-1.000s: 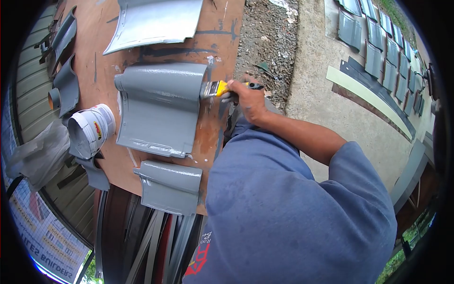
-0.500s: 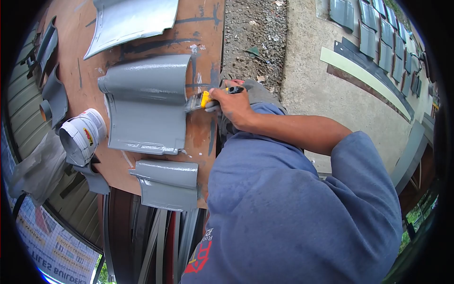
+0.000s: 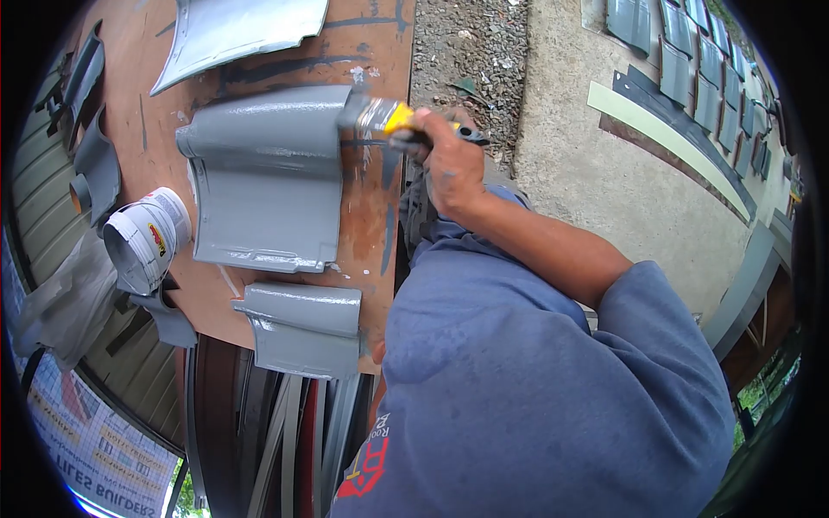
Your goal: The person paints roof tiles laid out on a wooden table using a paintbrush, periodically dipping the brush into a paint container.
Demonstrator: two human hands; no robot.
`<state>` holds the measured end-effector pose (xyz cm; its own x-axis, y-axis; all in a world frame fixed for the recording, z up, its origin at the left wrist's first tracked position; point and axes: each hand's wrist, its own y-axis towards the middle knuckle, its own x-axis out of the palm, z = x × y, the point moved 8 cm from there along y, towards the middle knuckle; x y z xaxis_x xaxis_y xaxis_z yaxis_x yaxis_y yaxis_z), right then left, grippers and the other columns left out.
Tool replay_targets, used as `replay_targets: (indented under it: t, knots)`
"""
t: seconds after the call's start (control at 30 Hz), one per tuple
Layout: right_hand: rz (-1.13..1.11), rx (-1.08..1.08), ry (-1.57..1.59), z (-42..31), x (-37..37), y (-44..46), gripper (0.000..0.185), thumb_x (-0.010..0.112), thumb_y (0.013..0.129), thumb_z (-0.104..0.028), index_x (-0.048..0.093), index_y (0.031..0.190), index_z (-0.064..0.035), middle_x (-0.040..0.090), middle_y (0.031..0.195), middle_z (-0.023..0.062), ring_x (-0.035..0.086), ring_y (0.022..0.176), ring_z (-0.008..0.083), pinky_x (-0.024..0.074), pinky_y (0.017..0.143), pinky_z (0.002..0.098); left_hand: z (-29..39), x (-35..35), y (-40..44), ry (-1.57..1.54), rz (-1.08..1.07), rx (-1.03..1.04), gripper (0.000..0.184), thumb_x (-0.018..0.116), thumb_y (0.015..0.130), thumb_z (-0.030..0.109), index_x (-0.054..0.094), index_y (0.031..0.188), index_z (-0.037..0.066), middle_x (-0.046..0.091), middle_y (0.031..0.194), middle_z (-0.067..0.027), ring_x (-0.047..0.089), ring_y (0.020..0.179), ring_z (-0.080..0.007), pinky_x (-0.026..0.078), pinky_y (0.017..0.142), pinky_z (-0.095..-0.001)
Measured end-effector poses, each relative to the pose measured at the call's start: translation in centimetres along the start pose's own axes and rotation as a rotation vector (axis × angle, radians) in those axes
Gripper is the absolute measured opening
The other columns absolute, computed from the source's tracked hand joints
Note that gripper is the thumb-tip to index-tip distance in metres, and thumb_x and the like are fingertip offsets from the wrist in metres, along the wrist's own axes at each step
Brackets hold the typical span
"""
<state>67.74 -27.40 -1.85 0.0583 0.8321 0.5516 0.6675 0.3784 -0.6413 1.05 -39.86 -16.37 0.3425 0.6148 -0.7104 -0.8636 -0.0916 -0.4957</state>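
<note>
My right hand is closed round the yellow-and-black handle of a paintbrush. Grey-coated bristles reach the upper right edge of a wavy grey roof tile, seemingly touching it; motion blurs them. The tile lies on a brown board and shines wet along its ridge and lower edge. A smaller grey tile lies below it, and a pale shiny tile above. Of my left hand, perhaps only a sliver of skin shows at the board's edge; its fingers are hidden.
A white paint bucket leans at the board's left edge, near a plastic sheet and more curved tiles. Long metal strips stand below. Rows of grey tiles and a pale curved strip lie on concrete.
My right hand has moved the brush up along the tile's right edge, from about mid-height to the upper corner. A sliver of skin now shows at the board's lower right edge.
</note>
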Motion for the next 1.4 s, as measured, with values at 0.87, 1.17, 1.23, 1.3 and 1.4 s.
replay_targets:
  t: [0.87, 1.17, 1.23, 1.3, 1.4]
  knots:
    - [-1.228, -0.701, -0.970, 1.2, 2.6, -6.6, 0.018, 0.075, 0.088, 0.001, 0.063, 0.102, 0.0011, 0.066, 0.106, 0.0175, 0.068, 0.088, 0.0317, 0.0548, 0.071, 0.0401, -1.9, -3.1, 1.5, -0.040, 0.089, -0.050, 0.040, 0.047, 0.096, 0.032, 0.068, 0.107, 0.000, 0.071, 0.117, -0.0153, 0.070, 0.100, -0.0268, 0.056, 0.092, -0.0420]
    - [-1.615, -0.996, -1.191, 6.8, 1.6, -7.6, 0.022, 0.068, 0.084, -0.013, 0.056, 0.102, -0.0104, 0.056, 0.116, 0.0152, 0.065, 0.094, 0.0329, 0.0545, 0.061, 0.0421, -2.5, -3.1, 1.5, -0.042, 0.098, -0.064, 0.040, 0.047, 0.096, 0.032, 0.068, 0.107, 0.000, 0.071, 0.117, -0.0152, 0.070, 0.100, -0.0267, 0.056, 0.092, -0.0416]
    - [-1.731, -0.946, -1.156, 8.2, 2.3, -8.2, 0.026, 0.067, 0.085, -0.016, 0.055, 0.107, -0.0113, 0.053, 0.116, 0.0150, 0.064, 0.097, 0.0345, 0.0542, 0.062, 0.0440, -2.2, -3.2, 1.6, -0.033, 0.097, -0.054, 0.039, 0.047, 0.096, 0.032, 0.068, 0.107, 0.000, 0.071, 0.117, -0.0151, 0.070, 0.100, -0.0266, 0.056, 0.092, -0.0415]
    - [-1.757, -0.831, -1.083, 8.7, 2.7, -8.5, 0.025, 0.068, 0.086, -0.014, 0.055, 0.106, -0.0100, 0.054, 0.114, 0.0151, 0.064, 0.095, 0.0353, 0.0545, 0.064, 0.0446, -2.1, -3.5, 1.8, -0.040, 0.104, -0.051, 0.039, 0.047, 0.096, 0.031, 0.068, 0.107, 0.000, 0.071, 0.117, -0.0151, 0.070, 0.100, -0.0266, 0.056, 0.092, -0.0414]
    - [-1.771, -0.614, -0.961, 9.0, 2.2, -9.4, 0.023, 0.071, 0.086, -0.011, 0.056, 0.104, -0.0070, 0.055, 0.112, 0.0157, 0.065, 0.092, 0.0367, 0.0550, 0.067, 0.0452, -2.1, -3.8, 2.1, -0.041, 0.115, -0.056, 0.039, 0.047, 0.096, 0.031, 0.068, 0.107, 0.000, 0.071, 0.117, -0.0151, 0.070, 0.100, -0.0266, 0.056, 0.092, -0.0412]
